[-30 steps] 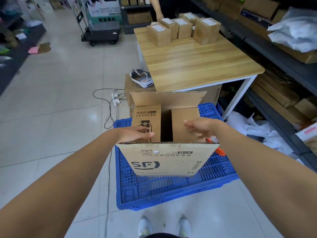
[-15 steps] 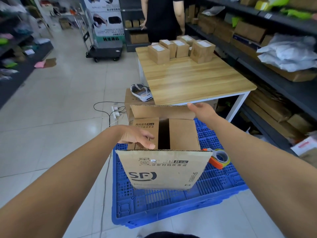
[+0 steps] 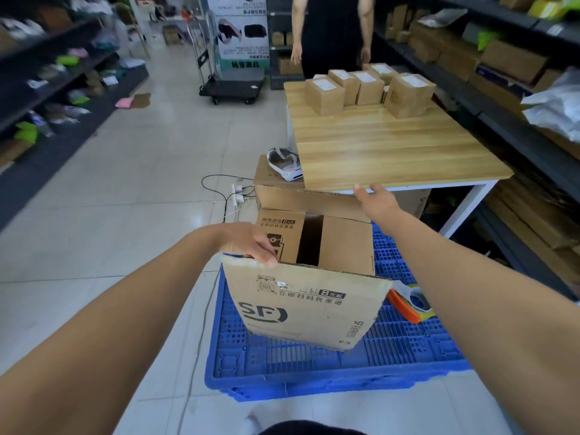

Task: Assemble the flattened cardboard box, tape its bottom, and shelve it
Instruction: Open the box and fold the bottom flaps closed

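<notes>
A brown cardboard box [image 3: 342, 243] with SF print stands on a blue plastic pallet [image 3: 329, 365]. Its two inner flaps lie folded flat with a dark gap between them. The near flap [image 3: 307, 309] hangs toward me and the far flap [image 3: 310, 199] stands up. My left hand [image 3: 251, 243] rests on the left inner flap at the near edge, fingers curled over it. My right hand [image 3: 376, 199] reaches to the far flap's right end, fingers spread on its top edge. An orange tape dispenser [image 3: 411, 301] lies on the pallet, right of the box.
A wooden table [image 3: 386, 146] with several small sealed boxes [image 3: 364, 86] stands just beyond the box. A person [image 3: 329, 29] stands behind it. Dark shelves with cartons line the right and left. A white headset [image 3: 284, 164] sits on a carton; a cable and a trolley [image 3: 232, 86] are on the floor.
My right hand left the right inner flap and went forward to the far flap's edge. My left hand slid toward the near edge. The view tilted up.
</notes>
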Available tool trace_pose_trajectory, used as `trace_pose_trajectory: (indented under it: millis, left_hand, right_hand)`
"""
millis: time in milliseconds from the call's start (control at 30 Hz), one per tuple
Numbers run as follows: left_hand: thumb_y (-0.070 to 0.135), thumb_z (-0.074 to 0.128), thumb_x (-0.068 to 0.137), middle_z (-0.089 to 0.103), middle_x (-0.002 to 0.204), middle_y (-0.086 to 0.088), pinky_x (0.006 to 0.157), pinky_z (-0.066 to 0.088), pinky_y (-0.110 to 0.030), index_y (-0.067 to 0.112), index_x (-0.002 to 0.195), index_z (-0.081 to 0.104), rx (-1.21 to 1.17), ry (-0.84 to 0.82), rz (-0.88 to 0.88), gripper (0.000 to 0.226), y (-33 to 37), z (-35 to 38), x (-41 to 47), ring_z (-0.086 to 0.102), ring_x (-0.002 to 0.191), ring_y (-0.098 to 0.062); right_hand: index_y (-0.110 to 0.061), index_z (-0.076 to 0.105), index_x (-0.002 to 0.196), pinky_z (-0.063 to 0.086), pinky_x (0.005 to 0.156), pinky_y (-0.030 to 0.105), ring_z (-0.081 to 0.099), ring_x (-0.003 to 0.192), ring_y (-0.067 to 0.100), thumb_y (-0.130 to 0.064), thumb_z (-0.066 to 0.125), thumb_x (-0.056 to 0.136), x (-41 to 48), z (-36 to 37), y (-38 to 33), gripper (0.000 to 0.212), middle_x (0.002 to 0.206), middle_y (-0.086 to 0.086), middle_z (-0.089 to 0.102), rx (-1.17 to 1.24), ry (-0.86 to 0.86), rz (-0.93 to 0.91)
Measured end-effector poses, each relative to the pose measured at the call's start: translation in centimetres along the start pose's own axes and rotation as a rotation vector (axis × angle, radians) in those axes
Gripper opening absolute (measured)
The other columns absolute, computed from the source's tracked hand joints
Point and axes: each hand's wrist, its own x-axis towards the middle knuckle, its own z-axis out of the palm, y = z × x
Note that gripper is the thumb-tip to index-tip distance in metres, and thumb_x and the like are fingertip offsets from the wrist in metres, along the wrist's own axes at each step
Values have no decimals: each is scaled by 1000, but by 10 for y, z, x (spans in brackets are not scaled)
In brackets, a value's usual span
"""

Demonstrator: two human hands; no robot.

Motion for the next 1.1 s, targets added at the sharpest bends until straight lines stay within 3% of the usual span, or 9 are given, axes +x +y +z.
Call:
trace_pose_trajectory:
  millis: [133,333,433,533,800,900,967,1033,1100]
  left_hand:
    - [40,70,80,70,100,5,105,39,-45,25,89,73,-161,242,10,17,-6,10,8,61,100,-16]
    - [46,72,76,60,112,1,96,47,-42,20,127,52,-228,538,-91,60,-6,33,20,58,103,-20]
    - [42,74,75,55,125,-4,93,50,-45,19,133,44,-251,649,-162,69,-10,38,28,56,108,-26]
    - [28,73,79,41,137,-10,92,51,-44,13,139,34,-235,695,-171,73,-11,38,38,52,114,-30]
    - [21,70,77,14,154,-8,115,18,-48,22,147,21,276,692,-88,85,-20,47,63,15,140,-35]
    - [22,67,81,14,159,-3,119,4,-46,22,150,21,319,536,-23,83,-27,42,76,9,145,-30]
    - [17,67,82,20,158,-3,120,7,-44,21,149,25,287,449,20,79,-28,40,84,15,145,-28]
    - [10,67,83,29,155,-5,118,19,-42,19,147,33,143,372,41,73,-29,40,91,27,141,-27]
    - [5,65,84,35,151,-5,114,27,-41,18,143,41,0,332,53,65,-31,39,96,34,138,-26]
  right_hand:
    - [-14,23,152,33,112,46,35,139,33,-53,42,95,4,0,1,72,159,11,18,-27,-11,6]
    - [-10,30,149,35,106,40,42,134,31,-55,44,93,9,-4,7,73,155,9,29,-46,-34,-15]
    - [-8,57,93,40,71,33,51,71,21,-54,42,93,10,-6,7,48,96,11,54,-76,-7,8]
    - [-14,30,58,25,52,29,27,48,18,-48,44,95,10,-4,9,52,57,2,32,-82,66,43]
    - [-14,36,59,29,51,28,24,44,18,-36,50,97,1,6,33,46,50,3,28,-180,-4,180]
    - [-3,55,88,36,62,30,38,55,17,-27,49,97,0,15,44,26,65,8,46,-259,-90,231]
    - [3,52,121,37,63,26,42,64,16,-27,49,97,3,23,50,39,81,10,54,-337,-122,233]
    - [-2,53,114,33,48,23,41,59,13,-27,50,96,5,28,52,31,71,4,47,-425,-155,222]
    - [-1,60,113,46,57,25,57,71,20,-24,53,94,9,31,55,31,80,10,58,-474,-168,216]
